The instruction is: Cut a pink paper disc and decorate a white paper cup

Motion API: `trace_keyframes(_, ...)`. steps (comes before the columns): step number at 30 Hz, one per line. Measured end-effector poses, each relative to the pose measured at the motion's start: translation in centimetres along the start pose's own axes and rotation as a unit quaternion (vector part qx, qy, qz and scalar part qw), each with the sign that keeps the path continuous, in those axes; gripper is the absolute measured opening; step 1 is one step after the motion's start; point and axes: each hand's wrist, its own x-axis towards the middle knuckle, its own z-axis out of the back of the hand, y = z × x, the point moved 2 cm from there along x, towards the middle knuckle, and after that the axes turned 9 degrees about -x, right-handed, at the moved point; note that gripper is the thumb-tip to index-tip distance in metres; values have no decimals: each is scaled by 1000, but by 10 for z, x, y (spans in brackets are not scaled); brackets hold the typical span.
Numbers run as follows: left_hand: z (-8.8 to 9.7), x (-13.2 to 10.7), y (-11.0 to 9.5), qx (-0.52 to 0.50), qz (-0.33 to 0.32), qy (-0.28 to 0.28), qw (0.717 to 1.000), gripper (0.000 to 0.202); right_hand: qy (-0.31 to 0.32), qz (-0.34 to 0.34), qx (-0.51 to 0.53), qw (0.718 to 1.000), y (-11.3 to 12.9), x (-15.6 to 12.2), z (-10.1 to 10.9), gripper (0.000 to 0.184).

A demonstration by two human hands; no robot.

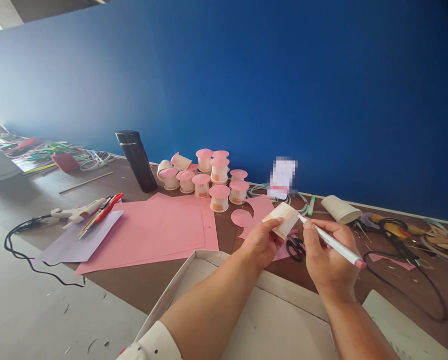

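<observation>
My left hand (pixel 266 240) is closed around a small white paper cup (pixel 288 216), which lies tilted in its grip. In my right hand (pixel 331 262) is a white marker (pixel 334 242) with a pink end, its tip at the cup's side. Just below the cup, a pair of black-handled scissors (pixel 296 248) shows partly behind the hands. A cut pink paper disc (pixel 242 218) lies to the left of the cup. Further back stand several paper cups topped with pink discs (pixel 219 192), some with small drawings on their sides.
Large pink sheets (pixel 163 225) cover the left of the table, with a purple sheet (pixel 84 240), utility knife (pixel 105 210) and glue gun (pixel 77 212) beside them. A black flask (pixel 136 162) stands behind. A shallow white box (pixel 276 325) is under my arms. A white cup (pixel 341 209) lies right.
</observation>
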Motion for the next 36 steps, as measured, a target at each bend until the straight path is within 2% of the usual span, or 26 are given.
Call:
trace_keyframes(4, 1, 1, -1, -7, 15, 35, 999, 23, 5, -52, 21, 998, 1, 2, 0, 28)
trace_keyframes(11, 3, 6, -10, -43, -10, 32, 999, 30, 13, -116, 84, 990, -2, 8, -1, 36)
trace_keyframes(19, 7, 10, -11, -52, -23, 16, 998, 33, 40, -142, 25, 989, -19, 8, -7, 36)
trace_keyframes(23, 8, 10, -9, -42, -19, 18, 999, 32, 63, -78, -19, 995, -33, 5, -14, 33)
trace_keyframes(26, 8, 10, -9, -34, -16, 21, 999, 32, 119, -9, -97, 988, -47, 4, -22, 33)
trace_keyframes(29, 8, 8, -10, -34, -16, 22, 999, 31, 185, 40, -165, 968, -59, 5, -31, 34)
trace_keyframes(32, 9, 8, -9, -36, -17, 26, 999, 30, 232, 75, -232, 942, -65, 7, -39, 45)
trace_keyframes(36, 9, 9, -8, -36, -14, 33, 999, 32, 283, 74, -288, 912, -65, 8, -43, 56)
